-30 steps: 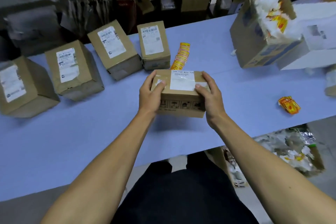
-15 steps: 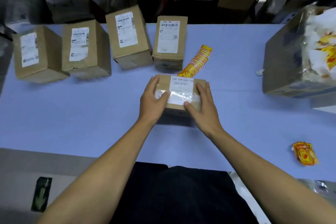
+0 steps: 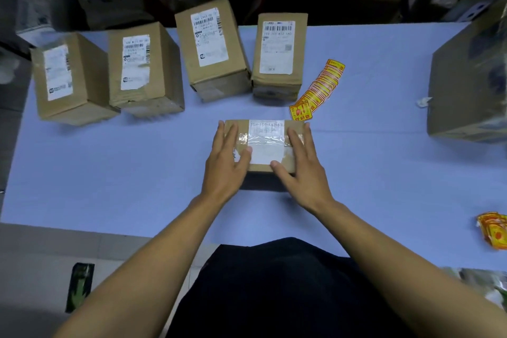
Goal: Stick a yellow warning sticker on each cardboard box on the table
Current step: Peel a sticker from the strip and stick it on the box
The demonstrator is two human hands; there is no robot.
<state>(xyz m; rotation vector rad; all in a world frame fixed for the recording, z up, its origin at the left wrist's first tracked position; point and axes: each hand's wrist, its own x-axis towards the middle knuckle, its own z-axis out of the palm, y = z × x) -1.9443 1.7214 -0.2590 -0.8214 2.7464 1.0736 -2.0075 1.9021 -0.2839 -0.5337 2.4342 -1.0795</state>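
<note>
A small cardboard box [image 3: 266, 143] with a white label and clear tape lies flat on the blue table [image 3: 123, 173] in front of me. My left hand [image 3: 226, 162] rests on its left part with straight fingers. My right hand [image 3: 301, 164] lies flat on its right part. A strip of yellow warning stickers [image 3: 318, 90] lies just beyond the box, to the right. Several more labelled cardboard boxes stand in a row behind: the far-left box [image 3: 68, 79], the second box [image 3: 142, 71], the third box [image 3: 212, 49] and the fourth box [image 3: 278, 55].
A big cardboard carton [image 3: 466, 85] stands at the right edge of the table. A crumpled pile of yellow stickers [image 3: 493, 230] lies near the front right edge. Dark shelves with packages run behind the table.
The small box has gone from being held tilted in both hands to lying flat on the table. Both hands have loosened from gripping its ends to lying flat on its top.
</note>
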